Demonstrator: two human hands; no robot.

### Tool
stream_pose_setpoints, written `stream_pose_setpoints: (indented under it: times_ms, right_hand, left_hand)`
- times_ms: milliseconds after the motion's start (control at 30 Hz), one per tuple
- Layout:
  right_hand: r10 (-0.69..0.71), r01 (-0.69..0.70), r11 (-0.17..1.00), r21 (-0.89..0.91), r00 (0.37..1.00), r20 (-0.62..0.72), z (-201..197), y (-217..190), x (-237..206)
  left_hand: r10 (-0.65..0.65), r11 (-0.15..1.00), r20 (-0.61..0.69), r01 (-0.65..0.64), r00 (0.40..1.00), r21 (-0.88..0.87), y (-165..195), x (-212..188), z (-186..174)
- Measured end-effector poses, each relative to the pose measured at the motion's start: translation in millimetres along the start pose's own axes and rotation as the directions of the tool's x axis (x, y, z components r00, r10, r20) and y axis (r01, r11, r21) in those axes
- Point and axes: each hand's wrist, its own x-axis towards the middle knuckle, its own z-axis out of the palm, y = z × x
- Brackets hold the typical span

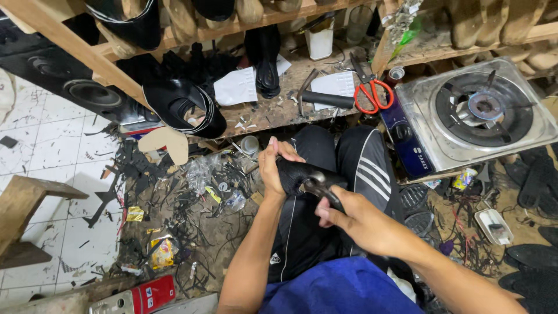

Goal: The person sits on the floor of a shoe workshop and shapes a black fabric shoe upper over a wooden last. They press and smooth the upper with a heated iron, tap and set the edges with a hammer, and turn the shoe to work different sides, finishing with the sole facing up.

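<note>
Shoe point(292, 174) work over the lap, both hands engaged.
Left hand point(274, 166) wraps the black shoe, fingers curled tight round it, thumb on top; the shoe sits above the person's knees, just below the worktop point(273, 110) edge. Right hand point(349, 218) grips the handle of metal pincers point(318, 185), fingers closed round it, tool head touching the shoe. On the worktop: red-handled scissors point(369, 93), a black shoe upper point(183, 104), white paper pieces. Gas stove point(476, 113) stands to the right, well apart from the hands. Black offcuts litter the floor point(52, 151) at left.
</note>
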Motion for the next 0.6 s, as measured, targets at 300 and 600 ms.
stream_pose_setpoints:
  times_ms: [300, 600]
  right_hand:
    - [-0.183, 0.124, 0.945, -0.301, 0.967, -0.175, 16, -4, 2]
    - [-0.139, 0.008, 0.710, -0.705, 0.982, -0.129, 7, -17, -4]
  left_hand:
    - [0.010, 1.000, -0.016, -0.010, 1.000, 0.006, 1, -4, -2]
    - [0.013, 1.000, -0.032, -0.012, 0.999, 0.018, -1, -5, 2]
